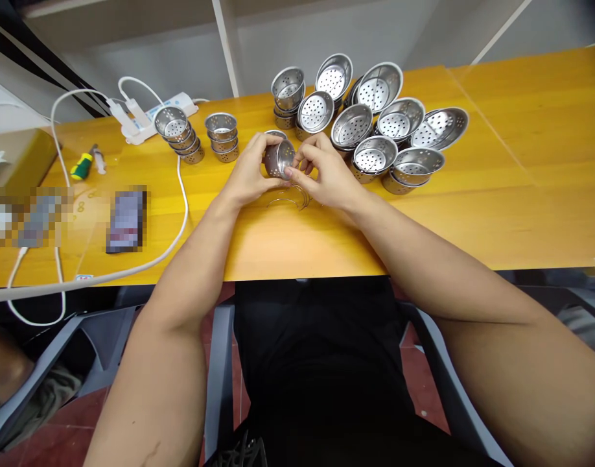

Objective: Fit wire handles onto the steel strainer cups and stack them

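Between my hands is a small steel strainer cup (279, 159) with holes in it, tilted on its side. My left hand (247, 170) grips it from the left, thumb below and fingers over the top. At its right edge my right hand (330, 171) has thumb and fingers pinched together; what they hold, if anything, is too small to make out. Thin curved wires (301, 198) lie on the table just under the hands. Partly hidden behind the held cup, the rim of another cup (277, 133) shows.
Stacked strainer cups (397, 120) crowd the table's back right. Two shorter stacks, a left one (172, 126) and a right one (221, 136), stand by a white power strip (159, 117). Leftward lie a phone (127, 220), a green-yellow screwdriver (82, 166) and a white cable (178, 227).
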`<action>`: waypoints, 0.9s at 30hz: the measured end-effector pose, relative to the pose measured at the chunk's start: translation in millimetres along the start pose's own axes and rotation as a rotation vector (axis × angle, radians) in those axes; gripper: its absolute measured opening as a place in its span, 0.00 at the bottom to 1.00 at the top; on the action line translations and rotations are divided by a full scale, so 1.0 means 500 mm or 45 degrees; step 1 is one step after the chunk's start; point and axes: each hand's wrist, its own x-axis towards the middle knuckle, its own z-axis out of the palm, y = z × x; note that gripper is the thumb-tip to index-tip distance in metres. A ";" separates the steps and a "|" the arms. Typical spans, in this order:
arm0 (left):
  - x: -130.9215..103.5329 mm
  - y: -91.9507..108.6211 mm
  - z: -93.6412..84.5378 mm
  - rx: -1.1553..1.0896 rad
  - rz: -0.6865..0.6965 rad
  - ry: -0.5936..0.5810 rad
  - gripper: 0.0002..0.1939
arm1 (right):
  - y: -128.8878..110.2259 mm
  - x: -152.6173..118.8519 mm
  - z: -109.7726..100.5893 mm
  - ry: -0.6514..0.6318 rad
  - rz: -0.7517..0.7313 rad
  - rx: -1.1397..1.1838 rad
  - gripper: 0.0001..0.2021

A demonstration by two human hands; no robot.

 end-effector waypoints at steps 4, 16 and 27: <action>0.005 0.006 0.007 -0.008 0.004 0.003 0.52 | 0.009 0.001 0.006 0.017 -0.003 0.061 0.33; 0.007 -0.009 -0.018 0.248 0.110 0.231 0.55 | 0.011 0.025 -0.006 0.061 -0.031 0.465 0.37; 0.046 -0.177 -0.130 0.421 -0.004 1.006 0.63 | 0.014 0.009 0.022 0.111 -0.022 0.287 0.35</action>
